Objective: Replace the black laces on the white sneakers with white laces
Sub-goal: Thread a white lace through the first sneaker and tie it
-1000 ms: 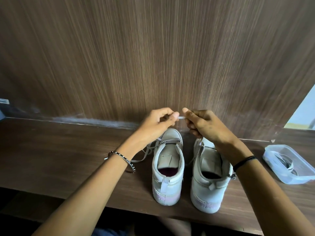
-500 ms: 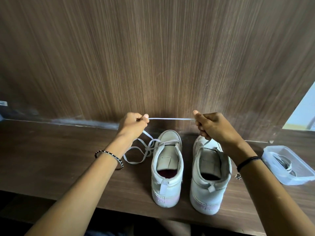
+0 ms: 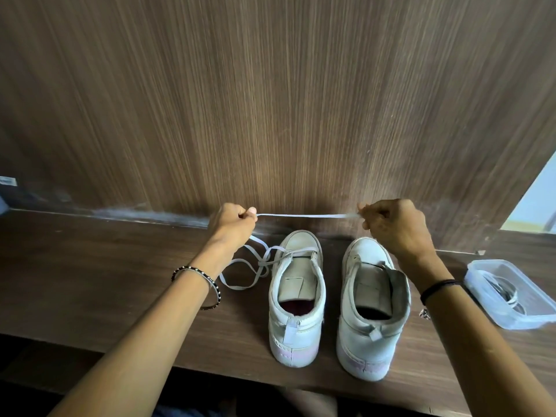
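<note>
Two white sneakers stand side by side on the dark wooden shelf, heels toward me: the left sneaker (image 3: 296, 299) and the right sneaker (image 3: 371, 311). A white lace (image 3: 301, 215) is stretched taut and level above their toes. My left hand (image 3: 233, 225) pinches one part of it and my right hand (image 3: 391, 227) pinches its far end. The slack of the lace (image 3: 249, 266) trails from my left hand in loops on the shelf and across the left sneaker's opening. No black lace shows on either sneaker.
A clear plastic container (image 3: 511, 296) holding coiled laces sits at the right of the shelf (image 3: 90, 281). A wood-grain panel (image 3: 270, 100) rises right behind the sneakers. The shelf's front edge runs just below the heels.
My hands have drawn apart sideways, the left going left and the right going right. The stretch of lace between them has grown from a short bit to a long taut span.
</note>
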`<state>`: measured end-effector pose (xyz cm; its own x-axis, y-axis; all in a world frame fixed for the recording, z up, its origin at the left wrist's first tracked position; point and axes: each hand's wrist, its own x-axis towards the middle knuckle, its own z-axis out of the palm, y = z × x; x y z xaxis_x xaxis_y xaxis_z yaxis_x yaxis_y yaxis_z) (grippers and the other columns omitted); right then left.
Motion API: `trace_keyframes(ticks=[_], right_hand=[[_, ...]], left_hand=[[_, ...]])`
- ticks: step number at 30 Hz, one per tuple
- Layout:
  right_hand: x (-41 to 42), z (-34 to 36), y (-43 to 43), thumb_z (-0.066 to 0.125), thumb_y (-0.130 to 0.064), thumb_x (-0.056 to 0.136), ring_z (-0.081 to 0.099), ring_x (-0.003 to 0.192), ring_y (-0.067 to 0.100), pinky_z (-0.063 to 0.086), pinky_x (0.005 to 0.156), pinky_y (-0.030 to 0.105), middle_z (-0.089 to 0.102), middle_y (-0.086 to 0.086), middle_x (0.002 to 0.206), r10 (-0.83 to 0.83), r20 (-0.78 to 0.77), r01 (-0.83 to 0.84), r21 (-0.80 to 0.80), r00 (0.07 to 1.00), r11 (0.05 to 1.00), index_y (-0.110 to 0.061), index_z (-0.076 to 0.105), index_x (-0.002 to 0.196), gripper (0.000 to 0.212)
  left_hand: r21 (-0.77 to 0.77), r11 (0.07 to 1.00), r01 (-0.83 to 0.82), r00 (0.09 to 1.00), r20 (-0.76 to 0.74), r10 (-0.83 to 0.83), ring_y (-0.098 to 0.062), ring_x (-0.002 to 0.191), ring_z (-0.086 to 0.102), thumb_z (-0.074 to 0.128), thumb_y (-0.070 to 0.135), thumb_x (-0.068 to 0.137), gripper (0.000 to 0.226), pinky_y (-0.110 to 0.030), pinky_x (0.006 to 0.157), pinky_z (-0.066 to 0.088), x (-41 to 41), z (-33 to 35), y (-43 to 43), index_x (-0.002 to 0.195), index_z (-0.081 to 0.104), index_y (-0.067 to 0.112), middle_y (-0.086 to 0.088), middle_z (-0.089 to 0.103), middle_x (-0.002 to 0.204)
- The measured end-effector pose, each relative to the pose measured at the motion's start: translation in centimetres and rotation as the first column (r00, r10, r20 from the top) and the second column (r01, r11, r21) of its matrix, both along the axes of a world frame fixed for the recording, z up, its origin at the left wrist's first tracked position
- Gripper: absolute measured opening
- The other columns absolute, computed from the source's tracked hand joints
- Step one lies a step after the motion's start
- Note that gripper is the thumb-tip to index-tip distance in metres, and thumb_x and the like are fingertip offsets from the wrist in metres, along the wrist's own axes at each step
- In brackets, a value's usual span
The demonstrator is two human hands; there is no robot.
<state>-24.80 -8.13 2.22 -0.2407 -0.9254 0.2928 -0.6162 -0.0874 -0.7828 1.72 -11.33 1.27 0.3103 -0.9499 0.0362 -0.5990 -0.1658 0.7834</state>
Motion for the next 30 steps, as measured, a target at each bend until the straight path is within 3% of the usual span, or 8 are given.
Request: trace_keyframes(ticks=[2,4,8,11,16,19,24,30], right_hand=[[-0.1,-0.1,-0.2,0.065,-0.027,0.099,0.062,0.06,0.004,0.049,0.069,0.023,0.074,-0.001,0.07,-0.012,0.042,0.014,-0.042,0.999,0.999,-0.01,0.077,0.087,0.024],[-0.1,-0.3,-0.5,0.064,-0.02,0.1,0.062,0.055,0.004,0.05,0.061,0.021,0.075,0.004,0.072,0.009,0.274,0.002,-0.04,0.962,0.999,-0.004,0.074,0.094,0.02],[0.3,0.7,-0.2,0.061,-0.01,0.101,0.069,0.064,0.012,0.056,0.062,0.018,0.072,0.015,0.083,0.151,0.73,-0.114,-0.101,0.667,0.988,0.001,0.068,0.097,0.013],[0.7,1.3,0.1,0.063,-0.005,0.098,0.073,0.074,0.018,0.059,0.072,0.022,0.075,0.016,0.085,0.247,0.814,-0.137,-0.205,0.526,0.969,0.005,0.065,0.103,0.011],[1.9,1.1,0.5,0.071,-0.011,0.095,0.073,0.076,0.022,0.058,0.069,0.023,0.076,0.021,0.089,0.227,0.732,-0.101,-0.212,0.642,0.972,0.013,0.067,0.101,0.025],[2.3,0.8,0.4,0.08,-0.014,0.087,0.067,0.07,0.016,0.054,0.066,0.022,0.075,0.02,0.085,0.199,0.706,-0.033,-0.241,0.68,0.97,0.007,0.072,0.098,0.024],[2.2,0.3,-0.2,0.084,-0.011,0.08,0.067,0.078,0.003,0.048,0.071,0.019,0.079,0.001,0.092,0.156,0.658,0.021,-0.253,0.736,0.967,-0.013,0.078,0.084,0.007],[2.4,-0.3,0.2,0.084,-0.031,0.083,0.07,0.079,0.003,0.056,0.08,0.027,0.079,-0.001,0.087,0.162,0.446,-0.067,-0.221,0.88,0.973,-0.016,0.083,0.092,0.017]], left_hand=[[-0.01,1.0,-0.011,1.0,-0.005,0.011,-0.028,0.1,0.067,0.059,0.029,0.101,0.032,-0.032,0.085,0.05,0.1,0.0,0.0,0.093,0.075,0.003,-0.013,0.075,0.098],[-0.014,1.0,-0.015,1.0,0.0,0.015,-0.028,0.1,0.067,0.059,0.028,0.101,0.03,-0.033,0.086,0.05,0.1,0.0,0.0,0.093,0.076,0.004,-0.013,0.075,0.098],[-0.015,1.0,0.022,1.0,-0.001,-0.022,-0.022,0.094,0.065,0.057,0.032,0.103,0.032,-0.029,0.079,0.045,0.0,0.0,0.3,0.094,0.076,0.007,-0.011,0.076,0.098],[-0.014,0.995,0.1,0.995,-0.011,-0.1,-0.016,0.091,0.064,0.06,0.032,0.101,0.025,-0.024,0.073,0.044,-0.5,0.1,0.4,0.092,0.075,0.014,-0.003,0.076,0.094],[-0.075,0.981,0.179,0.959,0.237,-0.157,-0.021,0.111,0.063,0.061,0.038,0.099,0.016,-0.04,0.097,0.05,-1.0,0.0,0.7,0.101,0.068,0.024,0.001,0.074,0.108],[-0.092,0.959,0.27,0.936,0.257,-0.239,-0.017,0.089,0.071,0.062,0.048,0.096,0.029,-0.043,0.083,0.058,-1.2,0.9,1.7,0.081,0.065,0.024,0.004,0.075,0.083],[0.201,0.877,0.436,0.831,0.284,-0.478,-0.018,0.05,0.062,0.069,0.067,0.077,0.063,-0.03,0.054,0.054,-3.2,1.7,4.4,0.078,0.069,0.005,0.004,0.056,0.054],[0.288,0.867,0.408,0.779,0.386,-0.495,-0.019,0.056,0.051,0.071,0.031,0.069,0.03,-0.031,0.054,0.044,-3.4,1.5,4.6,0.084,0.075,0.005,-0.002,0.06,0.063]])
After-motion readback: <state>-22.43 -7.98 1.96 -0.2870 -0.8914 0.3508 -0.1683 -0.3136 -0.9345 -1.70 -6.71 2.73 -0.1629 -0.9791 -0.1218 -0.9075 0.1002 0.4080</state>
